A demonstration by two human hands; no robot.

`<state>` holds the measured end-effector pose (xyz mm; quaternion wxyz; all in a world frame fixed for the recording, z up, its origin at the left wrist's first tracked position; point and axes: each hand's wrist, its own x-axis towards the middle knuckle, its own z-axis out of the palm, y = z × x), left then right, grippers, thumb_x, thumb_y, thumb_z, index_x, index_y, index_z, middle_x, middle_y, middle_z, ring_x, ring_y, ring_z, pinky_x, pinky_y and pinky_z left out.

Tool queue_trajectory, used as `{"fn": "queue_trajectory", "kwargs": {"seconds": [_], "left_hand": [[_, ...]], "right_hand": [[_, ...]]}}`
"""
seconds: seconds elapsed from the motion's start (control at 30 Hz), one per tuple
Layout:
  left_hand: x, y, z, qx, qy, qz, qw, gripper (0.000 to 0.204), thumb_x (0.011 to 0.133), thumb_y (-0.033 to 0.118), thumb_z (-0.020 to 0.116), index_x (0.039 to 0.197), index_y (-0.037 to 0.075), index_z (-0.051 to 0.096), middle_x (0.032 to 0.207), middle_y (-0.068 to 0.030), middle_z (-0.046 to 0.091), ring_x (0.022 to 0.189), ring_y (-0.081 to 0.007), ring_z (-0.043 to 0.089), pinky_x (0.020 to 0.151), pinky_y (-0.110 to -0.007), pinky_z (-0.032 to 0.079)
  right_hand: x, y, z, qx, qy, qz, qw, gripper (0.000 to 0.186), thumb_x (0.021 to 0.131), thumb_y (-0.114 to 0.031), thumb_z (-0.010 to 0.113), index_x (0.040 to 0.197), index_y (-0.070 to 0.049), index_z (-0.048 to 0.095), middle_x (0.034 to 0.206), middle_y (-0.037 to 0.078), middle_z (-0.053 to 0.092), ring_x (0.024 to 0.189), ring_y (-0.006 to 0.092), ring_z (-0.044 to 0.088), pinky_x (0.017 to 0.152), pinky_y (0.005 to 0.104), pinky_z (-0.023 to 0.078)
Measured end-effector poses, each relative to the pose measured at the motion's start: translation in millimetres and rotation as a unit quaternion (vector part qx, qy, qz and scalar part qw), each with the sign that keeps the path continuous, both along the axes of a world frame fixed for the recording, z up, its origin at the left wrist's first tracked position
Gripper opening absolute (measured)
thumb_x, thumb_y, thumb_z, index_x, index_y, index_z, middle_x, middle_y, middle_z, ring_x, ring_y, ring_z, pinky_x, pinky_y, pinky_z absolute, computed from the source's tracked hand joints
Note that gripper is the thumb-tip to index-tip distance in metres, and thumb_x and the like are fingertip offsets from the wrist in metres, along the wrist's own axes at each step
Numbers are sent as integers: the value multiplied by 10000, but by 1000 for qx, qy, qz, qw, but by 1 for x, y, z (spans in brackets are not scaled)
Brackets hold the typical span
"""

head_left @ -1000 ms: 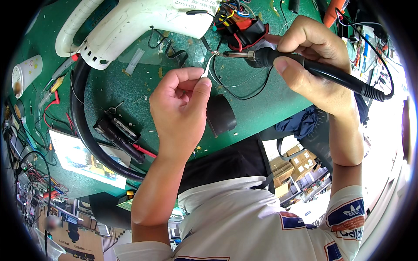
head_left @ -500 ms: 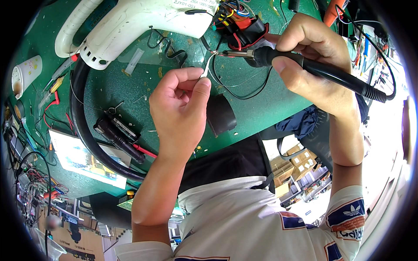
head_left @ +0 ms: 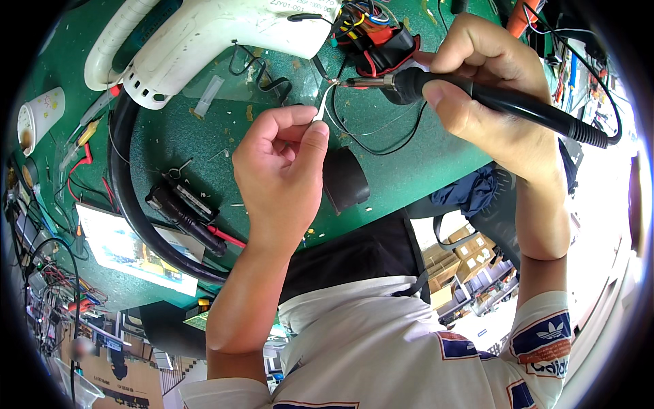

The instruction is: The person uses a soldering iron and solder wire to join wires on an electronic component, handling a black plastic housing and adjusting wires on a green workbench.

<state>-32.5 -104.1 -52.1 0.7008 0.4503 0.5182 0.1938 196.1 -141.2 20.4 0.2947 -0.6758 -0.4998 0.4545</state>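
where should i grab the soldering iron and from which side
Probably best by the thick black handle, coming in from the right, where the right hand holds the soldering iron. The handle is long and slants down to the right, while the slim metal end points left and may be hot, so fingers should stay off it.

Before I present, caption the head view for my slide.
Left fingers pinch a thin white strand; right fingers hold a black-handled soldering iron over a green bench.
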Motion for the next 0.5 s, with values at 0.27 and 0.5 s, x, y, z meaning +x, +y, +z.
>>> {"fn": "queue_trajectory", "kwargs": {"seconds": [0.27,0.5], "left_hand": [[1,-1,0,3,-3,1,1000,131,864,-7,695,987,-24,653,786,-36,650,670,-45,559,581,-197,450],[1,0,0,-11,-8,5,1000,133,867,-9,692,993,-21,651,786,-36,650,666,-45,555,573,-198,448]], "right_hand": [[-4,11,9,-87,106,-94,986,159,797,-14,697,751,-29,545,631,-4,581,537,36,516,469,196,376],[-2,13,12,-64,61,-50,995,146,790,-11,689,754,-30,549,642,-2,586,543,35,510,474,198,369]]}}
